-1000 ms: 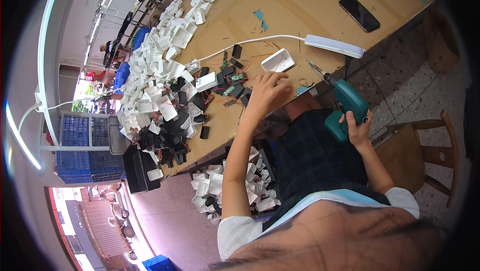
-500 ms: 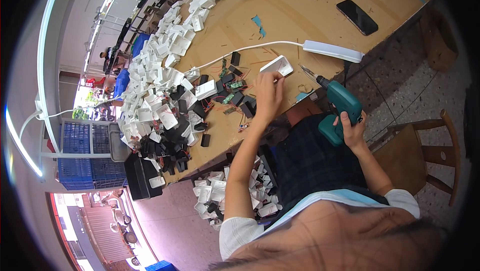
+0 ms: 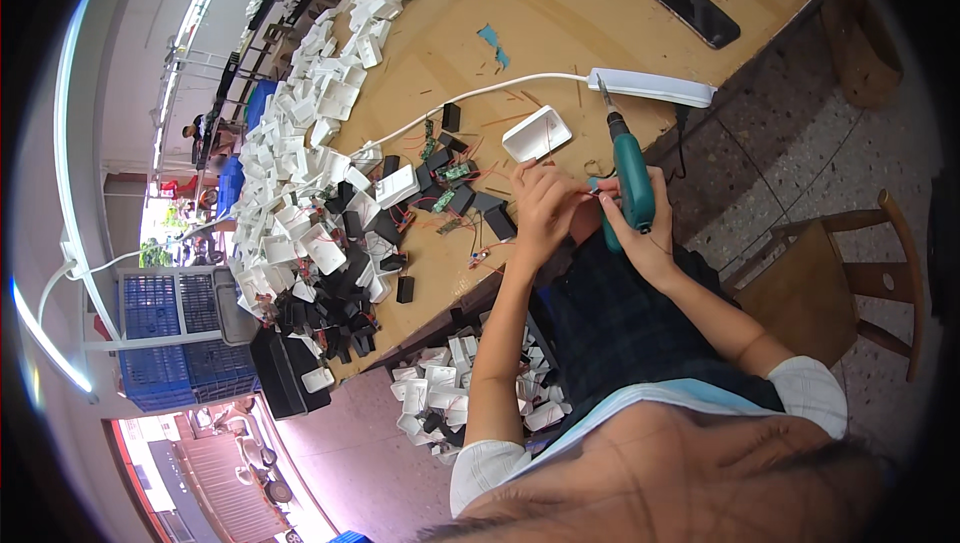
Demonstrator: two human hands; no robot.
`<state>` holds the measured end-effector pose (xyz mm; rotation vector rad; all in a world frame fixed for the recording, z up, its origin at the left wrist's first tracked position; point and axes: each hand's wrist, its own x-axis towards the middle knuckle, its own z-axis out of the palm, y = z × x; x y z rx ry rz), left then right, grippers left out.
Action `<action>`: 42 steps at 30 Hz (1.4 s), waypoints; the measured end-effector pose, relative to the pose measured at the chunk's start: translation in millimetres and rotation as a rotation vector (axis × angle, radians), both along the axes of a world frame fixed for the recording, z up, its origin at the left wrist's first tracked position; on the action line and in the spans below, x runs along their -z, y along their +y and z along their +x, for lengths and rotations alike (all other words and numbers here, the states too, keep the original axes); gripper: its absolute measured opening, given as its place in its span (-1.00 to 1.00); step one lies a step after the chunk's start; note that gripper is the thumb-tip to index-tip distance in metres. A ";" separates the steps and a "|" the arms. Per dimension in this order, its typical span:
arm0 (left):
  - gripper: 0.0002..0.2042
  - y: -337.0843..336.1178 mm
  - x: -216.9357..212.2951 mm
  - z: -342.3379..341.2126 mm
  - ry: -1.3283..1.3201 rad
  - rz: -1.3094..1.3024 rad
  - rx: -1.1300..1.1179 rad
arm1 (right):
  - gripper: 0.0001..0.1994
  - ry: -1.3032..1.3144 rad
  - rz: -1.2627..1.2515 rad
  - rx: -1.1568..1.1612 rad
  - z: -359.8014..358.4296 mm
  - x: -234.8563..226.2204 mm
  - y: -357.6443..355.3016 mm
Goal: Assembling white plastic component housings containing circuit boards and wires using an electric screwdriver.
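In my right hand (image 3: pixel 645 233) is a green cordless screwdriver (image 3: pixel 631 178), its slim metal bit pointing away from me over the table edge. The thumb and fingers wrap round its body. Beside it, my left hand (image 3: pixel 545 205) has its thumb and forefinger pinched close to my right fingertips; whatever small thing is between them is too tiny to make out. Just beyond the left hand lies a white plastic case half (image 3: pixel 537 135), hollow side up, with no hand on it. Black boxes (image 3: pixel 490 215) and green circuit boards (image 3: pixel 455 172) with red wires lie left of my hands.
A white power strip (image 3: pixel 650 87) trails its cable across the brown tabletop (image 3: pixel 590 23). A black phone (image 3: pixel 695 13) lies at the far right. White cases (image 3: pixel 330 93) are heaped along the left and back. A wooden chair (image 3: pixel 810 283) stands at my right.
My left hand has left the white case and come back to my right hand. The screwdriver has moved left and tilted more upright, its bit now pointing away from me.
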<state>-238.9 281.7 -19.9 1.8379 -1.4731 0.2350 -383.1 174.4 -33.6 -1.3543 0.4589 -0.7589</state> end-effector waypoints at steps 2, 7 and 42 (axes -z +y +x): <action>-0.84 2.0 3.8 -0.2 0.018 -0.045 -0.012 | -0.66 0.017 -0.042 0.030 1.3 0.3 4.0; -0.78 5.2 5.1 0.4 -0.122 -0.010 -0.037 | -0.66 0.033 -0.153 0.086 5.5 -1.0 6.2; -0.89 -51.9 16.7 16.0 -0.106 -0.056 -0.795 | -0.65 0.143 -0.256 -0.115 -19.5 0.5 -44.0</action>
